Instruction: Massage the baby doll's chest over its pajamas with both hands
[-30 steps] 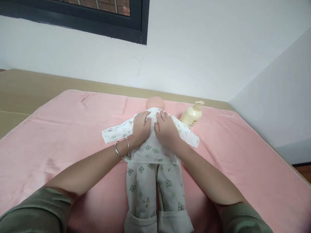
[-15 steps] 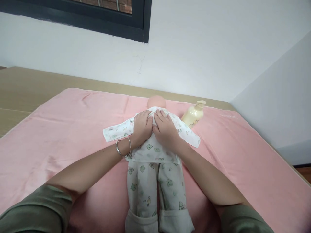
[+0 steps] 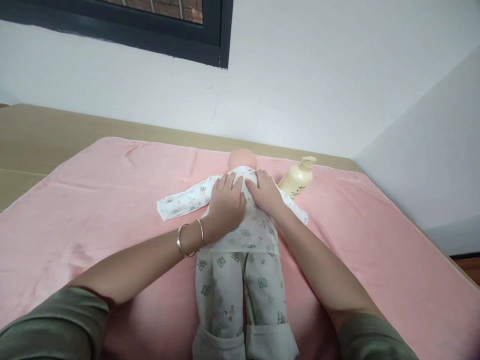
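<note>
The doll (image 3: 245, 242) lies in the middle of a pink cloth (image 3: 142, 185) spread over a pale wooden table (image 3: 56, 130), its long axis running from the near edge to the far one. Its bald head (image 3: 242, 159) points to the far edge, its legs to the near edge, and its sleeves slant out to either side; whether it is face up I cannot tell. The left hand (image 3: 227, 202) and right hand (image 3: 267, 192) rest palm down on the printed top, fingers slightly parted, thumbs apart. Printed trousers (image 3: 227, 290) have turned-up cuffs.

A cream pump bottle (image 3: 298, 179) sits just beside one sleeve, toward the cloth's far right corner; its dark lettering is too small to read. Two bangles (image 3: 179, 241) circle the left wrist. Behind the far edge rises a white wall (image 3: 300, 75) with a dark-framed window (image 3: 213, 37).
</note>
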`<state>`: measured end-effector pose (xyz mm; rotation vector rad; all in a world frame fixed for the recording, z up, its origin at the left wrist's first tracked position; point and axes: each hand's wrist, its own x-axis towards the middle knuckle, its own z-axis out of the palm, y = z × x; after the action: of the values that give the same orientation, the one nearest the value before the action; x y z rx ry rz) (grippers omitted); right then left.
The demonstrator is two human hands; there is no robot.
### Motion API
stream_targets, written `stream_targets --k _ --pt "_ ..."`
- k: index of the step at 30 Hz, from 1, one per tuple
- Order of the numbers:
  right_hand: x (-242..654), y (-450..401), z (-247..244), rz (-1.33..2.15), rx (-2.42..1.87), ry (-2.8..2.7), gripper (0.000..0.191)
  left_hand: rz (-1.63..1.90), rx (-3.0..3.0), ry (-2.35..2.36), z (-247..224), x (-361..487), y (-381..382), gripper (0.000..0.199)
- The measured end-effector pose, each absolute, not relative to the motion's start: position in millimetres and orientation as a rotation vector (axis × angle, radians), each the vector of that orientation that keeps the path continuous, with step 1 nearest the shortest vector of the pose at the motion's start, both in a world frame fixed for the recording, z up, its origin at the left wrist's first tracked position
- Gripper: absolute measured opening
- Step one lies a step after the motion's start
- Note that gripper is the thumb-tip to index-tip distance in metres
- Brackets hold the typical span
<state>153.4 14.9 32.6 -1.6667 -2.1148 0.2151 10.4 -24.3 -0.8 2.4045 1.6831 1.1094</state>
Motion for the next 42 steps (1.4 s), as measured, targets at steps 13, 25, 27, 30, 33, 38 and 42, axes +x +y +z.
stream_targets --k 13,25,27,30,33,38,42 --pt "138.9 -20.9 28.7 0.014 -1.589 -2.273 0.051 0.912 2.351 1.702 19.9 -6.3 1.8 0.029" --pt "139.9 -20.4 26.6 -0.159 -1.556 -2.310 0.049 0.932 2.351 1.689 22.4 -2.2 -4.2 0.020" --pt "137.7 -27.2 22.8 -0.220 -1.490 -2.334 0.047 0.931 2.289 1.755 22.3 -3.8 1.8 0.020" --pt "140.9 -19.5 23.4 -0.113 -1.562 -2.311 0.051 0.951 2.369 1.761 18.5 -1.3 -2.1 0.026" --pt "148.5 1.2 29.9 0.046 -1.632 -2.252 0.050 0.980 2.491 1.702 12.6 4.6 -17.3 0.032" --pt "152.9 14.6 38.3 0.085 -1.622 -2.255 0.042 1.057 2.595 1.580 9.4 6.9 -27.8 0.037" --pt "143.7 -9.8 33.6 -0.071 -1.618 -2.302 0.042 0.972 2.486 1.579 15.7 -4.9 -4.8 0.022"
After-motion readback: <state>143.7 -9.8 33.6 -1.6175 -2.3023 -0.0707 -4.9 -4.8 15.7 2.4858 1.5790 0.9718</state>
